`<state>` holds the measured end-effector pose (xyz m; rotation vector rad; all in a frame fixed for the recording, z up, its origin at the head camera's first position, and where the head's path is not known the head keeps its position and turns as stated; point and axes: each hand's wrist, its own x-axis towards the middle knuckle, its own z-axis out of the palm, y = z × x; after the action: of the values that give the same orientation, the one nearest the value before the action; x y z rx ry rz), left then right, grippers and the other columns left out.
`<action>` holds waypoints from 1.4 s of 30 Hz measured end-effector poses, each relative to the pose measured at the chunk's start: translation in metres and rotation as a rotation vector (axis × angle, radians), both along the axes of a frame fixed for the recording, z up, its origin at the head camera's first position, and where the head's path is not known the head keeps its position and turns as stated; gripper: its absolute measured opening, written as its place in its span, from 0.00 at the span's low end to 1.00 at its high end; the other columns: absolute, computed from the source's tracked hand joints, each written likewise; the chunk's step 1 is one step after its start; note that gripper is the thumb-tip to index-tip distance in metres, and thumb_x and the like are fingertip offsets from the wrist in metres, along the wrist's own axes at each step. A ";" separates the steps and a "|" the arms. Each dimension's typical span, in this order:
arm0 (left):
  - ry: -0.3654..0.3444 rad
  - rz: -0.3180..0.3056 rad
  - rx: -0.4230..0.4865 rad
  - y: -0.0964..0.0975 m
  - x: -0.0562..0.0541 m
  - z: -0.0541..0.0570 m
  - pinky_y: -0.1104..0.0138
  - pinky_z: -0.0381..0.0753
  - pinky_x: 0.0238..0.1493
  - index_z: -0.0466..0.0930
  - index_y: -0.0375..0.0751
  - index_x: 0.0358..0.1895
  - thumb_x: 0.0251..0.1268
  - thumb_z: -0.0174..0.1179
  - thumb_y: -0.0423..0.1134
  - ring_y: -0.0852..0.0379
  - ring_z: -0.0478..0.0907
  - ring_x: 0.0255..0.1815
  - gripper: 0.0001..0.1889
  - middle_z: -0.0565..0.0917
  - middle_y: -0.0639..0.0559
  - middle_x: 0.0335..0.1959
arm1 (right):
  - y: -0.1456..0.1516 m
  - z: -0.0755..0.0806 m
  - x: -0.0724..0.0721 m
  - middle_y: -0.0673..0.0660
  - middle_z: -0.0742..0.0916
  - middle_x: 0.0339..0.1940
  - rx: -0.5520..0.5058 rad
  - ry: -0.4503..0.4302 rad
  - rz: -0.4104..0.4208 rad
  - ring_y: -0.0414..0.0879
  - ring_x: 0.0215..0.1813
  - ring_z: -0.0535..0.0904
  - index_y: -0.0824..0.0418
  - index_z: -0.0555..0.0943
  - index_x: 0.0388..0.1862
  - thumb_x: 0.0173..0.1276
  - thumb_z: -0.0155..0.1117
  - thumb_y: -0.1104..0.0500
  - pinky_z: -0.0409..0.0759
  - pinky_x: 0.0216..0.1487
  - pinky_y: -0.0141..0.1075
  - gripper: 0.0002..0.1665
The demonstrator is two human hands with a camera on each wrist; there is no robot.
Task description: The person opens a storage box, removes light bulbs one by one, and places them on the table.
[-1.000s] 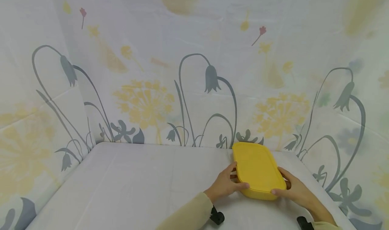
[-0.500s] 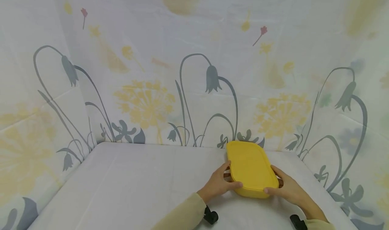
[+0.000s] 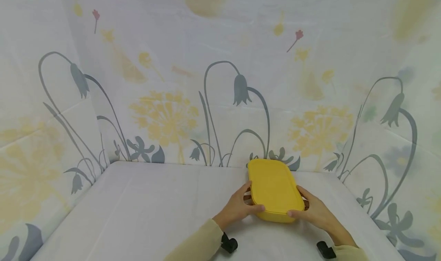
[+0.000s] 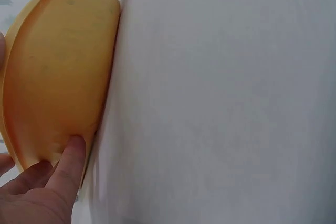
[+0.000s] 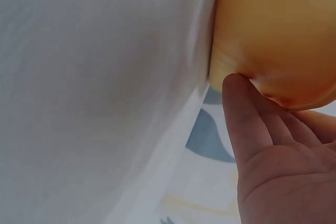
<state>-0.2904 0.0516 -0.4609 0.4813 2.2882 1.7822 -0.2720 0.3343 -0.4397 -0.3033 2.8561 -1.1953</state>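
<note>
A yellow lidded plastic container, rectangular with rounded corners, sits low over the white table, its lid facing up. My left hand grips its left side, with the thumb on the near lid edge and the fingers along the wall. From the right, my right hand holds it the same way, its thumb near the front corner. In the left wrist view, fingertips press against the container's side wall, whose bottom edge lies close to the cloth. Right-hand fingers touch the opposite wall in the right wrist view. The container's inside is hidden.
A white cloth covers the table. Behind it and on both sides hang flower-printed curtains, and the container's far end is near the back one. Black wrist devices sit at both cuffs.
Both hands have moved the yellow container leftward across the table in steady steps, keeping their hold on its sides. Its far end stays close to the back curtain.
</note>
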 end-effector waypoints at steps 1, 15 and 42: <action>0.004 -0.001 0.002 -0.002 -0.001 -0.001 0.62 0.76 0.59 0.52 0.49 0.75 0.47 0.74 0.53 0.54 0.72 0.62 0.52 0.66 0.54 0.68 | -0.002 0.000 -0.001 0.70 0.61 0.73 -0.001 -0.003 -0.002 0.63 0.65 0.70 0.67 0.48 0.76 0.56 0.72 0.44 0.77 0.58 0.47 0.61; 0.047 -0.006 0.020 -0.035 -0.006 -0.007 0.59 0.76 0.59 0.51 0.46 0.76 0.50 0.73 0.52 0.49 0.71 0.63 0.52 0.65 0.48 0.69 | -0.031 -0.006 -0.013 0.65 0.64 0.73 -0.022 0.004 0.011 0.57 0.63 0.73 0.64 0.51 0.76 0.52 0.74 0.42 0.77 0.57 0.42 0.62; 0.087 0.008 0.026 -0.092 -0.003 -0.005 0.56 0.75 0.60 0.49 0.40 0.76 0.53 0.71 0.49 0.43 0.70 0.64 0.51 0.64 0.40 0.69 | -0.088 -0.006 -0.020 0.62 0.70 0.70 -0.035 0.021 0.032 0.52 0.59 0.76 0.63 0.54 0.75 0.48 0.75 0.38 0.77 0.58 0.44 0.64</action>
<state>-0.2935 -0.0407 -0.4655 0.5656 2.3293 1.8314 -0.2920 0.2459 -0.4457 -0.3628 2.8393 -1.2445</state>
